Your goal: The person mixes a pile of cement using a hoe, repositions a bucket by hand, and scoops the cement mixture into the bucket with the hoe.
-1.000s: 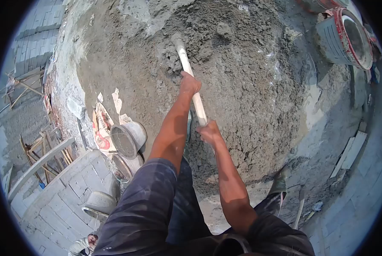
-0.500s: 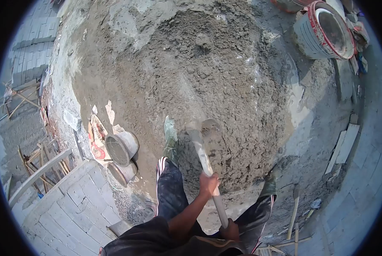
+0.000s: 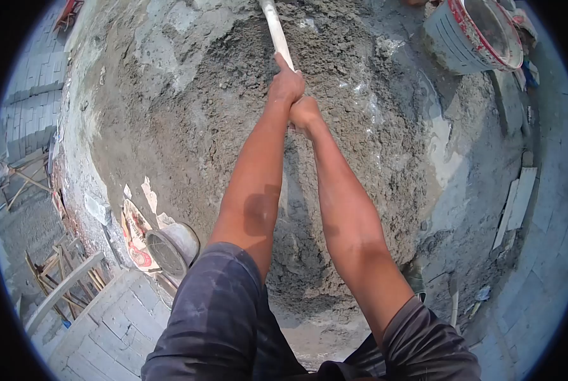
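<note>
Both my arms reach straight out over a broad patch of wet, lumpy mortar (image 3: 354,165). My left hand (image 3: 287,86) is wrapped round the pale handle of a hoe (image 3: 275,28), its thumb lying along the shaft. Just below it, close against it, my right hand (image 3: 304,113) is closed round the handle's near end. The shaft runs up and slightly left past the top edge of the view, so the hoe's head is out of sight.
A white bucket with a red rim (image 3: 439,38) stands at the upper right. At the lower left, a mortar-crusted bucket (image 3: 185,241) lies near a torn cement bag (image 3: 134,235). Boards (image 3: 522,200) lie on the right. Wooden poles (image 3: 58,273) and grey blocks (image 3: 115,317) are at far left.
Both hands have swung forward and up, away from my body. They were spaced apart on the handle and now sit together. The hoe's head has moved from mid-view out past the top.
</note>
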{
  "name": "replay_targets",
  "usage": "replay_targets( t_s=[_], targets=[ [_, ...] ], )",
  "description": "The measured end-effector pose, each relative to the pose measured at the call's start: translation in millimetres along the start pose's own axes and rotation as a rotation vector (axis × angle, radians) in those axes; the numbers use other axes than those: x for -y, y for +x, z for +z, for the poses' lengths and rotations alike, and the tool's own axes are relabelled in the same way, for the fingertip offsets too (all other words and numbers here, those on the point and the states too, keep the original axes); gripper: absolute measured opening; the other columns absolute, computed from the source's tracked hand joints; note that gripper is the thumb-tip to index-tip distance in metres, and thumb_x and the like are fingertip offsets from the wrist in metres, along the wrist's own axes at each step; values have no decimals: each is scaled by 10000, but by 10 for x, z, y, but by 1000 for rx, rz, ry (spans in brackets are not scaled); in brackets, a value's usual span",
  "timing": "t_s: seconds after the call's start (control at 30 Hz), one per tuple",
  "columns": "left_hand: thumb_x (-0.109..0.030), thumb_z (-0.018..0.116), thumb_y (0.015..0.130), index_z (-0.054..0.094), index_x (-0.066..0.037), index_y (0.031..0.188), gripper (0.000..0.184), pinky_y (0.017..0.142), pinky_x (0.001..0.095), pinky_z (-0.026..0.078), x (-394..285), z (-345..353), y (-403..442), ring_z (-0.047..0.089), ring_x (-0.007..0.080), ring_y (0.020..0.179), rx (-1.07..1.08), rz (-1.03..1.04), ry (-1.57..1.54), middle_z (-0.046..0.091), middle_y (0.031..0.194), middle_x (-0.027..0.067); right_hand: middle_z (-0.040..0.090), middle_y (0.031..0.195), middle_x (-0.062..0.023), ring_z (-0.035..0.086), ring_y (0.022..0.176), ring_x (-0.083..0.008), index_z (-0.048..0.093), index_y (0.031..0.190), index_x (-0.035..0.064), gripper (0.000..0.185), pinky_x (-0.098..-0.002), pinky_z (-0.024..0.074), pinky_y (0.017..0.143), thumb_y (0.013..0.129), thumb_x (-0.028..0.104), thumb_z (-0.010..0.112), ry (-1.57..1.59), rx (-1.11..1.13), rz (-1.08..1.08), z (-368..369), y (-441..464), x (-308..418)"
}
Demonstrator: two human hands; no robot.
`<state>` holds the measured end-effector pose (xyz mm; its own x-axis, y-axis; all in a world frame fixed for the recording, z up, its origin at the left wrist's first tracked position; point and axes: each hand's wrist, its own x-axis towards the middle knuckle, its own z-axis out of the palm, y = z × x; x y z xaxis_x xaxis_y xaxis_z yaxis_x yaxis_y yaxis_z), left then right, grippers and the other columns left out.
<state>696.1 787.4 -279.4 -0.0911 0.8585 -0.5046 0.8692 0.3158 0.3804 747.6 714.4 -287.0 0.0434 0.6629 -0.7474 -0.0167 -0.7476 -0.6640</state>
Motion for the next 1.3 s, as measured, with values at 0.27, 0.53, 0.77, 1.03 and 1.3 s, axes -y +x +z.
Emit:
replay_targets(
  t_s=[0.27,0.53,0.77,1.03,1.3],
  targets=[
    [-173,696,775,390,102,1265,641,973,424,475,-35,696,-1107,591,366,1149,196,-216,-67,588,1210,289,583,619,-97,572,471,-171,549,987,-115,288,-328,440,432,762,48,627,132,-45,233,-604,-2471,-1439],
    [-89,659,809,543,39,850,178,399,299,421,863,1755,-4788,532,141,449,371,-725,-874,569,626,69,661,758,-209,685,675,-335,566,1045,-42,469,-416,547,655,660,186,704,-297,34,620,-1087,-6125,-3095],
    [-159,698,868,465,1,1022,322,559,290,470,83,739,-2578,543,111,642,-60,0,-745,555,803,50,654,848,-251,675,803,-405,522,1077,6,371,-454,518,689,779,168,671,-202,-82,118,-911,-3824,-2292],
    [-218,611,848,312,-39,1282,556,859,485,502,-993,248,577,613,422,991,-80,349,-246,556,1143,286,614,773,-78,586,557,-162,562,1039,-23,231,-330,479,467,897,153,608,308,27,-370,-858,555,521],
    [-127,615,798,-55,-35,1507,980,925,454,497,-763,1182,-213,596,405,1112,230,103,310,533,1248,317,497,621,-18,474,461,-106,514,845,30,69,-285,403,383,782,31,542,779,109,102,-891,-817,-1237]
  ],
)
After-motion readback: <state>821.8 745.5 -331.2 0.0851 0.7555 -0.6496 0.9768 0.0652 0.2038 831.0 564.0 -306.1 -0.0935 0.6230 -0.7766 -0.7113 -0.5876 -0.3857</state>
